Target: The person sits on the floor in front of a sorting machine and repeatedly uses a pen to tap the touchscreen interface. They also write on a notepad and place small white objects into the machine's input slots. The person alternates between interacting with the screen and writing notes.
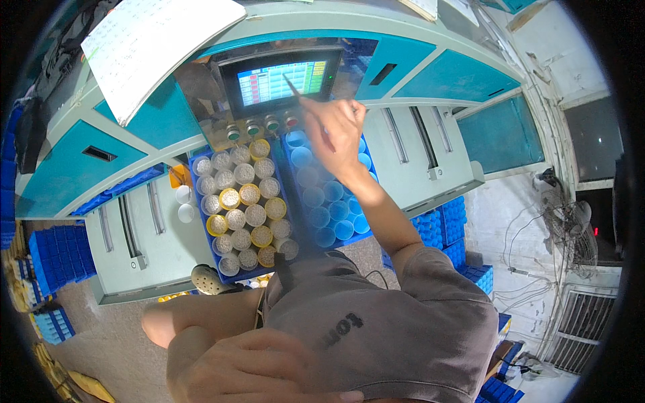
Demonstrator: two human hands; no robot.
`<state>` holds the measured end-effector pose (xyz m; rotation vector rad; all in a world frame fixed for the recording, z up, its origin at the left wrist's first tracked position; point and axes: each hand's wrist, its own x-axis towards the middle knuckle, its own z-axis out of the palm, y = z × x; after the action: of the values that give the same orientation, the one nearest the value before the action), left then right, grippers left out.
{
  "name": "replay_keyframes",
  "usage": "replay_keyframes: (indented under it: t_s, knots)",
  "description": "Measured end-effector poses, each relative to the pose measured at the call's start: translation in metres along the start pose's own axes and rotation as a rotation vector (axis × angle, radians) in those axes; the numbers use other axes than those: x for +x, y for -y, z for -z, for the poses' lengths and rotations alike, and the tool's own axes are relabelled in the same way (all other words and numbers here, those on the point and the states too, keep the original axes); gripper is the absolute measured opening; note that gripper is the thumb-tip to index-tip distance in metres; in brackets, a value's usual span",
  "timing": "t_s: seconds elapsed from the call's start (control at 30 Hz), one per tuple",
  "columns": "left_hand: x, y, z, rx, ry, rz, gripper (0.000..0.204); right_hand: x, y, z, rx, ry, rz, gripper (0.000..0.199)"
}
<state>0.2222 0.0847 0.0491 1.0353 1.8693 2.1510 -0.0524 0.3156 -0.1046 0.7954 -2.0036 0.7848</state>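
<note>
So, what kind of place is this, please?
Probably a factory or workshop floor. A teal and grey machine carries a control screen, which the right hand touches with a thin stick. Below it stand blue crates of bobbins and empty blue tubes.

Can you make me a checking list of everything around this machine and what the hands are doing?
Surface: grey-and-teal machine, sloped front.
Job's things: thin stick tip on touchscreen; blue crate of wound bobbins; blue crate of empty blue tubes.
Clutter: paper sheet on top; stacked blue crates on the floor.
Grippers: right hand grips stick; left hand rests on knee.
Cables: loose wires on right wall.
Surroundings: wall fan, concrete floor.
</note>
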Motion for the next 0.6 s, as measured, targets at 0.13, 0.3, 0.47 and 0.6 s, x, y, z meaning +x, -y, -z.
replay_keyframes:
  t_s: [0.13, 0.3, 0.47, 0.6]
  knots:
    - [0.026, -0.006, -0.006, -0.013, -0.005, 0.003, 0.020, -0.002, 0.002, -0.005, -0.016, 0.045, 0.010, 0.024]
    - [0.066, 0.000, -0.054, -0.174, -0.609, -0.298, 0.067, -0.012, -0.002, -0.001, -0.021, 0.051, 0.000, 0.023]
    - [0.054, -0.006, -0.011, -0.045, -0.078, -0.087, 0.036, -0.008, -0.002, 0.000, -0.034, 0.030, 0.007, 0.022]
    - [0.058, 0.006, -0.057, -0.170, -0.558, -0.310, 0.063, 0.002, 0.002, -0.004, -0.029, 0.020, 0.019, 0.023]
